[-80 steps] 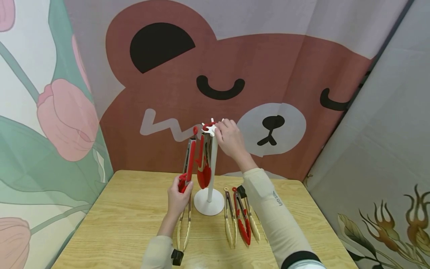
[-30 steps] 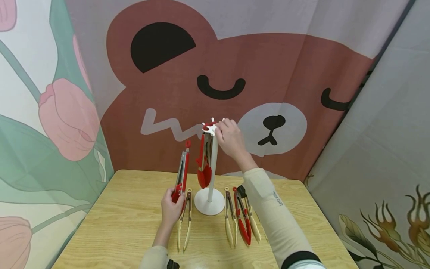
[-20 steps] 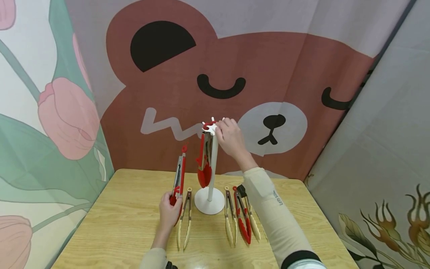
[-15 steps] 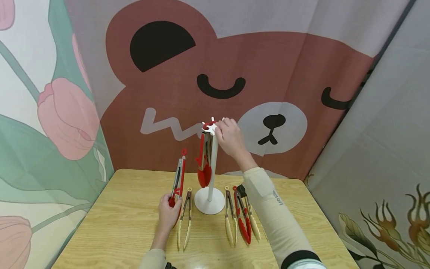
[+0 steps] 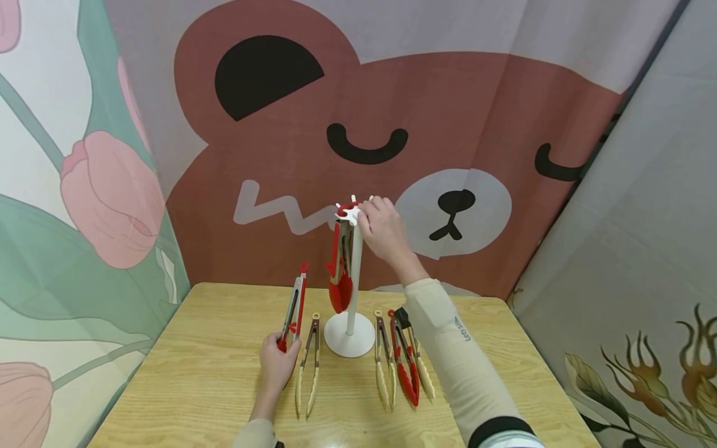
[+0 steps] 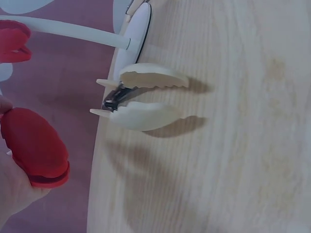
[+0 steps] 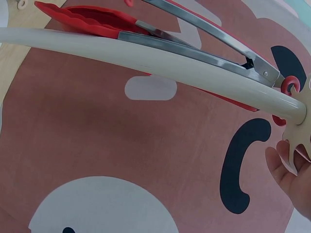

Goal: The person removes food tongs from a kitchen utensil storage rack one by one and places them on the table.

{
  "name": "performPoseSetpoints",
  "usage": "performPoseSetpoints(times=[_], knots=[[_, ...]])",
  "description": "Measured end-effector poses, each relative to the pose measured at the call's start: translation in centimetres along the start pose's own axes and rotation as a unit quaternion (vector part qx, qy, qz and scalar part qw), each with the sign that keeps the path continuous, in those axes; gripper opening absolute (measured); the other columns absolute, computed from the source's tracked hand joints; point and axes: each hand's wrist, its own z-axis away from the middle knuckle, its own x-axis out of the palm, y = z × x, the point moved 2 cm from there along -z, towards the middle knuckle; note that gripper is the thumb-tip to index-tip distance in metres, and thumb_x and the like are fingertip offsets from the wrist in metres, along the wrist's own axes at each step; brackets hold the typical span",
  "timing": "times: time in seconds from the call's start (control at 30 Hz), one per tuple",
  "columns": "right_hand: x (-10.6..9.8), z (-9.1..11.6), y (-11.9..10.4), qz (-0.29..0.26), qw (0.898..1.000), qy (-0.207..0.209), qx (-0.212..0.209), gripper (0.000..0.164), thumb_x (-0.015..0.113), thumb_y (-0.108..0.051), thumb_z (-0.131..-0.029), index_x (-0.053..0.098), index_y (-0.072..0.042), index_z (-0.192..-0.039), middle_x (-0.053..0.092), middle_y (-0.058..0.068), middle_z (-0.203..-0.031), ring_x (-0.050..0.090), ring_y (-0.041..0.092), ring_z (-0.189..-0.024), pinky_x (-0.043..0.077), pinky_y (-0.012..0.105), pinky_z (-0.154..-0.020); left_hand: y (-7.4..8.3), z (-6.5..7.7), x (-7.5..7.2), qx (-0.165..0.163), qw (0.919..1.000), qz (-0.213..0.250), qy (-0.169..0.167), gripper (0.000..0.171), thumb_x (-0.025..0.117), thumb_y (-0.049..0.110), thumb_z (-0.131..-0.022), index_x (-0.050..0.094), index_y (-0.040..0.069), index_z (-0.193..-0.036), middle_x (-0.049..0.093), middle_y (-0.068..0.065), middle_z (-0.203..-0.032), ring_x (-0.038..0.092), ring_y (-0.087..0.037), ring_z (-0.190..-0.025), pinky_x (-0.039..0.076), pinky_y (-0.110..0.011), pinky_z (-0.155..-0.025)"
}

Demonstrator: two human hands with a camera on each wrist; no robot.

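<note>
My left hand (image 5: 274, 368) holds red-and-metal tongs (image 5: 297, 305) by their red head, loop end up, left of the white stand (image 5: 357, 261). The left wrist view shows that red head (image 6: 36, 145) against my palm. At the stand's hooked top, my right hand (image 5: 384, 229) grips the right-hand arms; fingers (image 7: 278, 170) are curled there in the right wrist view. Other red tongs (image 5: 340, 292) hang on the stand's left side, their red loop (image 7: 290, 83) over a hook. Part of the hook ring is hidden by my right hand.
Cream-tipped tongs (image 5: 299, 382) lie on the wooden table (image 5: 196, 373) left of the round white base (image 5: 343, 346). To the right lie more cream-tipped tongs (image 5: 382, 381), red tongs (image 5: 411, 386) and a black-ended cream pair (image 5: 426, 378). A bear-print curtain (image 5: 269, 155) hangs behind.
My left hand has drawn the red tongs away from the stand, down and to the left. My right hand has stayed at the stand's top, and the hanging tongs have not moved.
</note>
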Motion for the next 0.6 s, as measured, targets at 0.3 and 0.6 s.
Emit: performPoseSetpoints(times=[0.3, 0.6], knots=[[0.0, 0.0, 0.1, -0.004, 1.0, 0.003, -0.002, 0.032, 0.04, -0.017, -0.092, 0.062, -0.001, -0.107, 0.057, 0.011, -0.101, 0.046, 0.024, -0.086, 0.041, 0.033, -0.077, -1.1, 0.2, 0.0, -0.03, 0.9987, -0.032, -0.029, 0.041, 0.067, 0.014, -0.073, 0.053, -0.015, -0.098, 0.051, -0.018, -0.081, 0.048, -0.027, -0.071, 0.041, -0.032, -0.057], [0.0, 0.1, 0.1, -0.012, 1.0, 0.004, 0.003, 0.032, 0.041, -0.019, -0.092, 0.063, -0.003, -0.109, 0.058, 0.01, -0.105, 0.048, 0.024, -0.09, 0.043, 0.032, -0.077, -2.3, 0.6, 0.1, -0.029, 0.9973, -0.06, -0.032, 0.04, 0.07, 0.014, -0.071, 0.055, -0.015, -0.093, 0.053, -0.019, -0.078, 0.05, -0.027, -0.068, 0.042, -0.033, -0.055]])
